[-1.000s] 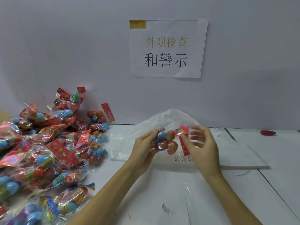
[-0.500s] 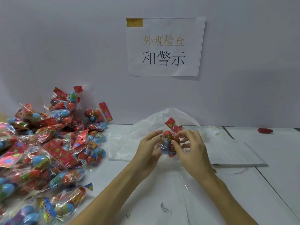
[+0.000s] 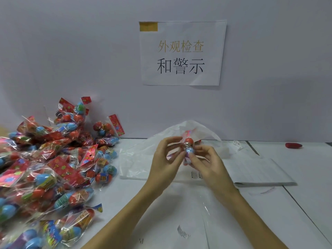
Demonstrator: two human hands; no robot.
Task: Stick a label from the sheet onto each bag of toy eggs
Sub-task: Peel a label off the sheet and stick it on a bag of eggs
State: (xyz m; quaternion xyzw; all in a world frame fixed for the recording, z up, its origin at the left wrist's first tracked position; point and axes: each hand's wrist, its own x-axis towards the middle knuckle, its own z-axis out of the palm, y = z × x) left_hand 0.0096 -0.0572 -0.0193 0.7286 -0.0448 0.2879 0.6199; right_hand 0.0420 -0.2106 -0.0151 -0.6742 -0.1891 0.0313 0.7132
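Note:
A small clear bag of toy eggs point(image 3: 189, 147), with red and blue eggs and a pink-red header card pointing up, is held above the table between both hands. My left hand point(image 3: 166, 164) grips its left side with curled fingers. My right hand point(image 3: 206, 163) pinches its right side and partly covers it. A label sheet point(image 3: 251, 171) with printed rows lies flat on the table just right of my hands. A small printed label point(image 3: 196, 175) shows under my right hand.
A large heap of egg bags point(image 3: 50, 168) fills the table's left side. A crumpled white plastic bag point(image 3: 140, 159) lies behind my hands. Clear film point(image 3: 206, 209) lies in front. A red object point(image 3: 293, 145) sits far right by the wall, under a paper sign point(image 3: 181, 53).
The bag has been turned from lying sideways to upright, its header card swinging from the right to the top. Both hands have closed in around it.

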